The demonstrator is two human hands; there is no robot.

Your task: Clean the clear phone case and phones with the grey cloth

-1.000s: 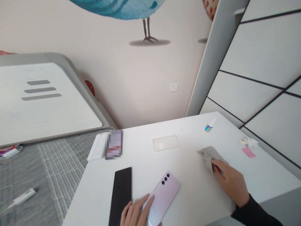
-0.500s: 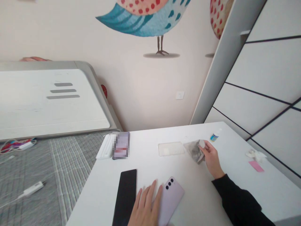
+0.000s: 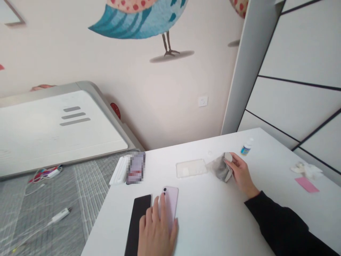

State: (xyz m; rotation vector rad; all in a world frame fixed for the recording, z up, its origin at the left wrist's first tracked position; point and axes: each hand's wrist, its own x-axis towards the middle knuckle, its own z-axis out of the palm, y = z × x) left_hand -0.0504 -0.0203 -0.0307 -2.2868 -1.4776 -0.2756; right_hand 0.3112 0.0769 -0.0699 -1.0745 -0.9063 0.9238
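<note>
A white table (image 3: pixel 207 217) fills the lower middle and right of the frame, pushed toward a pale wall (image 3: pixel 157 92) painted with two birds, one large and blue (image 3: pixel 149 23) at the top and another (image 3: pixel 242 8) partly cut off to its right. One wall socket (image 3: pixel 203 101) sits right of centre; pale wardrobe panels (image 3: pixel 298 60) with black lines cover the upper right. At left, a grey striped cloth (image 3: pixel 66 192) lies below a white panel (image 3: pixel 34 138) with three grey bars. The person's left hand (image 3: pixel 156 227), lower centre, lies over one lilac phone (image 3: pixel 173 199), fingers extended, thumb along the right edge; whether it grips or merely rests, I cannot tell. Just left is one black slab (image 3: pixel 140 217), partly under that hand. The right hand (image 3: pixel 241 174), right of centre, pinches one bunched grey cloth (image 3: pixel 221 170) between thumb and fingers. Beside the cloth, nearer the middle, lies one clear case (image 3: pixel 191 168). Farther right are one small white bottle (image 3: pixel 247 146), one pink slip (image 3: pixel 307 184) and some crumpled white material (image 3: pixel 310 170). Left of centre, one white object (image 3: pixel 119 170) adjoins one dark-edged slab (image 3: pixel 136 170), its face pixelated. The bottle's blue-and-yellow label is too small to read.
</note>
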